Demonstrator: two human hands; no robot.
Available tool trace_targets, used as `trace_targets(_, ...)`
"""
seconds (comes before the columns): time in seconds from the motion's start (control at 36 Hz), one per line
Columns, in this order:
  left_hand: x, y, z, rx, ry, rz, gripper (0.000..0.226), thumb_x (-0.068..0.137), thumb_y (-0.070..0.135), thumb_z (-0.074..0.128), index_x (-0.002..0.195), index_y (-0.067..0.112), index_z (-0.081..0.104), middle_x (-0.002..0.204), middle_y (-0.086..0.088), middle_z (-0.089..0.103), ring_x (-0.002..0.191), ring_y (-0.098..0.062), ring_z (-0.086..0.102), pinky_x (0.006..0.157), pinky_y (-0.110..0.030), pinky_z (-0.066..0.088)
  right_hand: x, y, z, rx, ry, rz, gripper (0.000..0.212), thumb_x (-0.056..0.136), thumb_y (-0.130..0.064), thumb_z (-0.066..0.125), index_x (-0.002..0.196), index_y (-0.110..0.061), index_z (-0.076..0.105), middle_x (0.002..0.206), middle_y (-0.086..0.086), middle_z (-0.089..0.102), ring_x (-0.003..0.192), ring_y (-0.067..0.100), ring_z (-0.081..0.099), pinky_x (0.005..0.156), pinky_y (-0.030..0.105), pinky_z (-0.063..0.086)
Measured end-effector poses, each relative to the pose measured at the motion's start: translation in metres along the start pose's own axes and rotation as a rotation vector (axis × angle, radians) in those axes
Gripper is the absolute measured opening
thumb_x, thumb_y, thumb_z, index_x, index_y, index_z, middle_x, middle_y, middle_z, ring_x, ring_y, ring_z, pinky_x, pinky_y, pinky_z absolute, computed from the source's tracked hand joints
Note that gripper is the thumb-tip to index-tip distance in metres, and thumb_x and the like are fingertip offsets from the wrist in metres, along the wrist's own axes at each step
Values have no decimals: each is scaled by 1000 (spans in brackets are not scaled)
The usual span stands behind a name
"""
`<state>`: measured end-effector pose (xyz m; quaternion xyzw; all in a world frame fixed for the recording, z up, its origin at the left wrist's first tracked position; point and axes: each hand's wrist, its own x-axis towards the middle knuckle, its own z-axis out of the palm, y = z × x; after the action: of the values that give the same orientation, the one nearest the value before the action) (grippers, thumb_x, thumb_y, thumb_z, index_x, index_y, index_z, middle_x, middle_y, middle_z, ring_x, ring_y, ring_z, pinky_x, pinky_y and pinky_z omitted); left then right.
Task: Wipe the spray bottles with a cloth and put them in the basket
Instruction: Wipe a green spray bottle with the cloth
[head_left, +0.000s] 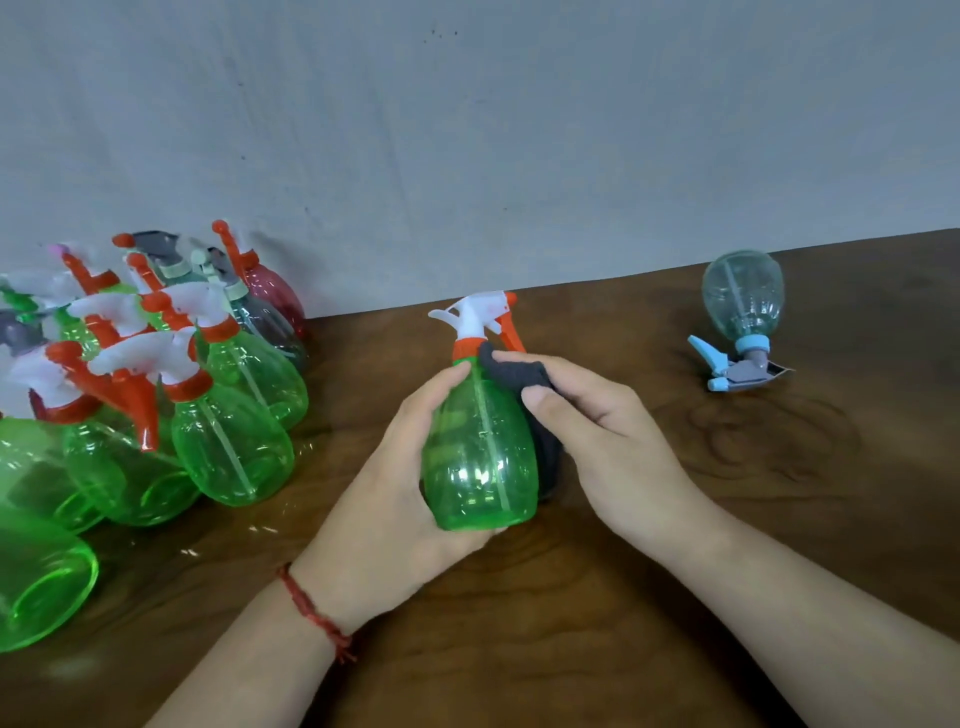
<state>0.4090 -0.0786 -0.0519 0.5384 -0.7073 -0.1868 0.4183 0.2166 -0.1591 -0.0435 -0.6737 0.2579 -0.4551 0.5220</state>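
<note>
A clear green bottle (480, 457) with a white and orange trigger head is held upright at the middle of a brown wooden table (571, 649), nearer its back edge than its front. Whether its base touches the wood cannot be told. The left hand (384, 514) grasps it from the left and from beneath, fingers curled under the base and thumb up by the shoulder, which steadies it for wiping. The right hand (608, 441) pinches a dark grey cloth (511, 366) and presses it to the bottle's right side, just under the orange collar. The cloth runs down behind the bottle, between palm and plastic. By the look of it the wipe is under way and the bottle is not yet ready to put away. A red cord (311, 613) circles the left wrist.

Along the table's left edge, up to the grey wall (467, 130), a heap (156, 389) of bottles lies tumbled together. Most are green with orange and white heads, and a dark red one and a greyish one lie at the back. They are probably waiting their turn. Toward the back right corner, well apart from the hands, a blue bottle (743, 301) lies on its side, trigger toward the front.

No basket is in view, so where the bottle will go cannot be told. The heap sits near the left forearm, and its triggers interlock, so lifting one may drag others
</note>
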Motion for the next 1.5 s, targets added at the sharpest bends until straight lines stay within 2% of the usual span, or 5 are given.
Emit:
trace_targets(0.33,2,-10,0,-71,195,-41,117,66,25,105,161,36,38,160,8,48,148,-21,50,120,-48,44,-7,4,-3,-297,-39,-200,33,107,-5,57,133,-17,72,146,-10,64,139,6,56,116,37,47)
trace_targets(0.67,7,-9,-4,-244,397,-140,111,62,10,102,154,36,45,143,5,65,130,-19,66,111,-46,54,-14,1,1,-448,-94,-326,39,102,-5,58,134,-22,72,148,-19,60,141,3,53,116,36,48)
trace_targets(1.03,1,4,2,9,110,69,110,70,24,101,160,34,38,162,11,44,152,-17,44,122,-28,38,-6,-2,-2,-361,77,-206,39,106,-5,56,133,-28,72,135,-26,67,127,-4,62,108,23,50)
trace_targets(1.19,2,6,6,40,109,83,112,73,20,100,164,26,33,162,10,42,149,-17,48,119,-24,41,-4,-6,-3,-296,122,-88,38,109,-19,54,131,-46,69,112,-10,77,101,19,75,90,45,62)
trace_targets(1.5,0,1,11,287,109,179,107,79,19,96,164,28,31,162,14,39,148,-16,43,121,-26,36,-5,-4,1,-332,124,-218,40,106,-1,56,135,-24,72,142,-17,65,135,-2,56,114,24,46)
